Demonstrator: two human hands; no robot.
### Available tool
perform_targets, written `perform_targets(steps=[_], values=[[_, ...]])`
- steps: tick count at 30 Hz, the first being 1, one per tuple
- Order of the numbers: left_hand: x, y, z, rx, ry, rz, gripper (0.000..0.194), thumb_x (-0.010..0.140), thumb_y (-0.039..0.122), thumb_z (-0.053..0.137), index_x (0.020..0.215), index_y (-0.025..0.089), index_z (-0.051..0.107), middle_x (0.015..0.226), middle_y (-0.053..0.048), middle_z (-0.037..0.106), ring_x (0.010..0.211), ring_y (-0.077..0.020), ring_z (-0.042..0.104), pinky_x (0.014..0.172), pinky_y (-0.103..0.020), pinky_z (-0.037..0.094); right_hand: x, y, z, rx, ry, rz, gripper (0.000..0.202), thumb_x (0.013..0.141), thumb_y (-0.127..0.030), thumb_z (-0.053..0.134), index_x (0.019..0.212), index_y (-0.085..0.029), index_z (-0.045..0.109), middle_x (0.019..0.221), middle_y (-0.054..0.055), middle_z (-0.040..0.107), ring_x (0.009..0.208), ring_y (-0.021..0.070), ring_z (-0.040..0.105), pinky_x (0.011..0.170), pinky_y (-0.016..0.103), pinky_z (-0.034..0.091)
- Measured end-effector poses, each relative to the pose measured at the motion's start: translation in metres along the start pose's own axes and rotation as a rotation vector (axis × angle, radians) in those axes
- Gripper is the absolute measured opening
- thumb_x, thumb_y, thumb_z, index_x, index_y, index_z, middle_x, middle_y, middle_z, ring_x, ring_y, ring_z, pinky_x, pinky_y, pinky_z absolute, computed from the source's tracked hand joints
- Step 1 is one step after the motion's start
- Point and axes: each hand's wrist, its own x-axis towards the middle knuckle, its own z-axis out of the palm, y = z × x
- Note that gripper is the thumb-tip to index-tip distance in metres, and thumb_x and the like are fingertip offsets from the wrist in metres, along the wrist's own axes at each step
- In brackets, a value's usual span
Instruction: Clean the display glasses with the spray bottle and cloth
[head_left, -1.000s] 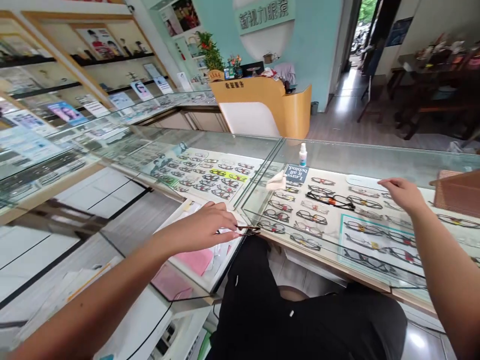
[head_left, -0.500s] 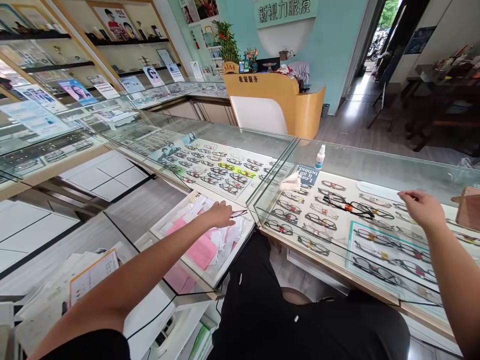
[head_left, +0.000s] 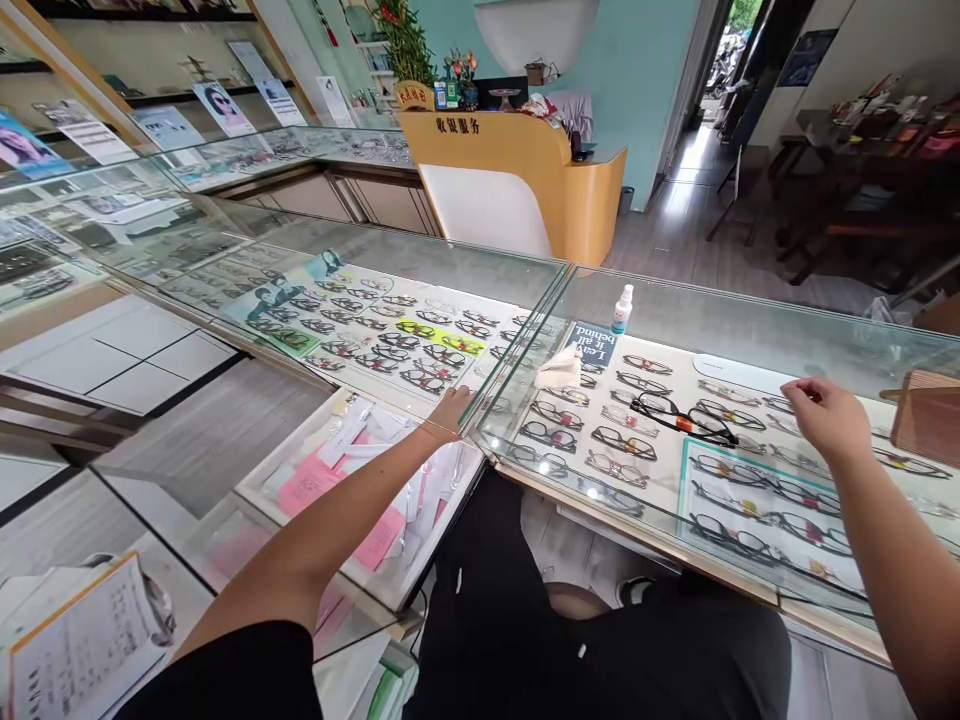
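My left hand [head_left: 451,410] is at the left edge of the right glass case, above the open drawer [head_left: 251,490]. Its fingers look closed, but what they hold, if anything, is hidden. My right hand [head_left: 831,420] hovers over or rests on the glass counter [head_left: 795,310], thumb and fingers pinched together. Anything in that pinch is too small to make out. Left of it, black eyeglasses [head_left: 684,422] with an orange piece at the bridge appear to lie on the glass top. A cloth [head_left: 561,368] and a spray bottle [head_left: 622,310] stand farther left on the counter.
The drawer holds pink papers [head_left: 311,485] and clear plastic packets. Rows of eyeglasses [head_left: 626,443] lie under the glass. A wooden box-like object [head_left: 928,412] sits at the right. Beyond the counter stands a yellow desk [head_left: 495,145].
My left hand has moved from over the drawer up toward the glass case edge; the thin dark item at its fingers no longer shows. The view has turned; my right hand keeps its pinch.
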Motion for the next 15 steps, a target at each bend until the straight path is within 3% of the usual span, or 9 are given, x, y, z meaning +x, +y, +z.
perform_targets(steps=[7,15], values=[[0.011,-0.015,0.016,-0.046,0.03,-0.002,0.07,0.092,0.015,0.064,0.162,0.023,0.062,0.142,-0.023,0.066,0.128,-0.0458,0.061,0.108,-0.054,0.044,0.003,0.001,0.002,-0.019,0.026,0.021,0.028,0.084,-0.054,0.058,0.089,-0.029,0.07,0.095,0.011,0.077,0.082,0.0312,0.062,0.074,0.046,0.044],[0.018,-0.022,0.028,-0.038,0.059,0.04,0.07,0.098,0.025,0.061,0.167,0.022,0.055,0.138,-0.025,0.067,0.128,-0.0475,0.059,0.107,-0.055,0.04,0.007,0.004,0.004,-0.029,0.028,0.009,0.03,0.086,-0.055,0.057,0.089,-0.028,0.07,0.097,0.012,0.077,0.083,0.0308,0.062,0.074,0.045,0.044]])
